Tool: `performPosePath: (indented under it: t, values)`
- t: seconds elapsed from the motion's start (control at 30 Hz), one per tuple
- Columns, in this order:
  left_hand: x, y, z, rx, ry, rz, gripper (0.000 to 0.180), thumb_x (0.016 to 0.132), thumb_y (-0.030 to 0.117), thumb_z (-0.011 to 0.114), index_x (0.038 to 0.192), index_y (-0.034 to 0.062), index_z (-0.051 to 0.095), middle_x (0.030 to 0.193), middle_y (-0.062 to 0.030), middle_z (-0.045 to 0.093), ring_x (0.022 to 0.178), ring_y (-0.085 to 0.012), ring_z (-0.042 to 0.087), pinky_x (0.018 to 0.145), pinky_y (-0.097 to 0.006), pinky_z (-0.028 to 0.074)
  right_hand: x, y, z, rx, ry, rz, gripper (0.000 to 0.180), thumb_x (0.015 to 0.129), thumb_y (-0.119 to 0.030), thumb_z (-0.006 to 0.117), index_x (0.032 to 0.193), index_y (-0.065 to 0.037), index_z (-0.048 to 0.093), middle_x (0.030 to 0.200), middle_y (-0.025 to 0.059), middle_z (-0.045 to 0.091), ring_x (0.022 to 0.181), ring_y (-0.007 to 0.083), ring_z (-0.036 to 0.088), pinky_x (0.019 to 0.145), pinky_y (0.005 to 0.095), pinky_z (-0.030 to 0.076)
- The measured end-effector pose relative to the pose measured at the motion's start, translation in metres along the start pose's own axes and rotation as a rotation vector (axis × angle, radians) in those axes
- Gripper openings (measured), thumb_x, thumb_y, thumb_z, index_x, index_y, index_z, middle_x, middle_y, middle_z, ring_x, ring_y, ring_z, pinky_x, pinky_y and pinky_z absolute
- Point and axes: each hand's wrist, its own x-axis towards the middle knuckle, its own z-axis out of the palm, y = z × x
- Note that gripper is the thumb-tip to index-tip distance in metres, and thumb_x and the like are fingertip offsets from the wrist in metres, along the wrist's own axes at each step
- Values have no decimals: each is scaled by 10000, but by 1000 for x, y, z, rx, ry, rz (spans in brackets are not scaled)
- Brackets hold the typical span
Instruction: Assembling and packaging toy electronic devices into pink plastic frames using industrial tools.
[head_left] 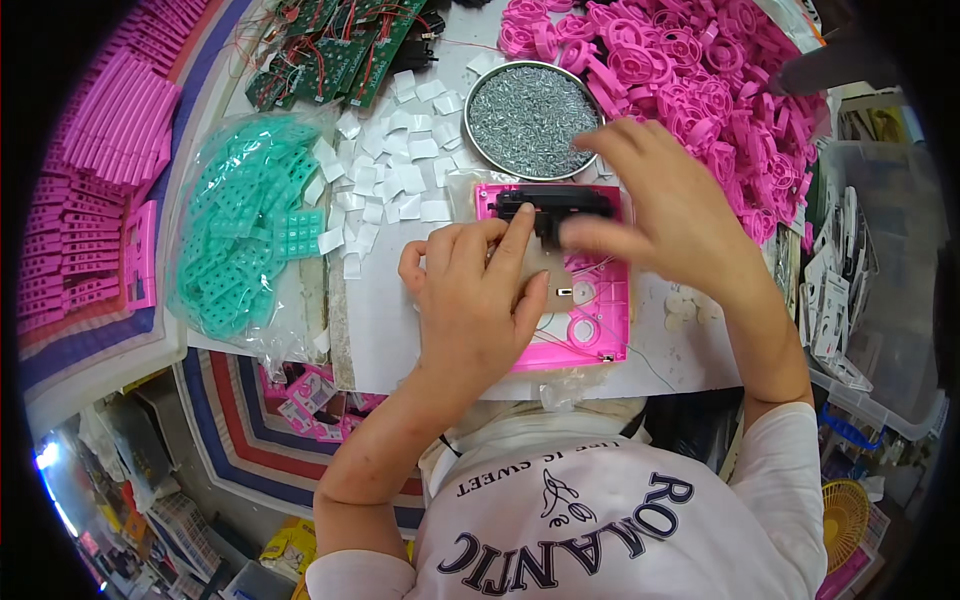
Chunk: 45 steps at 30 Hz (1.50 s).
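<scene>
A pink plastic case point(617, 325) lies open side up in front of me, with thin wires inside it. Across its far end sits a long black plastic mechanism point(550, 201). My left hand point(470, 300) rests over the case's left side, its index fingertip pressing on the mechanism and its thumb spread away. My right hand point(685, 205) hovers over the far right corner with thumb and fingers apart and nothing visible between them. Its thumb is smeared by motion beside the mechanism. The fingertips are near a round tin point(468, 125) of small metal screws point(530, 115).
White square pieces point(400, 180) are scattered left of the tin. Farther left lies a clear bag of teal keypads point(245, 220). Green circuit boards point(345, 50) with wires lie behind. Pink ring-shaped parts point(690, 90) are heaped far right. Stacked pink casings point(110, 140) stand at far left.
</scene>
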Motion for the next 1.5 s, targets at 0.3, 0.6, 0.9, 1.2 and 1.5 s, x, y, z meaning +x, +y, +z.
performPosePath:
  t: [0.3,0.6,0.9,1.2,1.5]
  values:
    - [1,5,3,-27,-21,-12,615,804,264,755,1373,74,617,1128,-59,582,1081,-247,519,949,-476,283,-21,7,27,88,95,-282,513,704,-88,817,1186,-37,650,1118,118,634,989,325,617,811,391,551]
    - [8,4,-6,52,-57,-29,635,795,268,765,1372,47,615,1160,-95,582,1105,-284,519,987,-472,300,-7,19,21,-5,-61,-268,484,828,-185,763,1282,-59,654,1176,97,637,1119,301,583,906,407,520]
    - [115,-56,13,-64,66,92,153,830,241,758,883,101,730,950,-81,677,1031,-278,617,900,-533,404,-5,69,-6,1056,19,-43,697,928,-393,698,1474,-20,480,1468,181,529,1372,359,483,1116,519,415]
    - [152,-65,53,242,-35,268,138,865,266,711,879,133,745,903,-41,685,971,-257,635,896,-498,383,33,10,-53,1278,209,-319,594,970,-305,565,1459,-2,417,965,47,551,834,144,538,897,432,458]
    - [124,-22,11,-45,12,323,81,876,183,715,862,109,686,812,-29,684,838,-229,639,835,-441,349,19,-10,-34,1215,506,-1,593,949,-145,573,1498,-23,383,831,70,568,731,151,573,752,378,551]
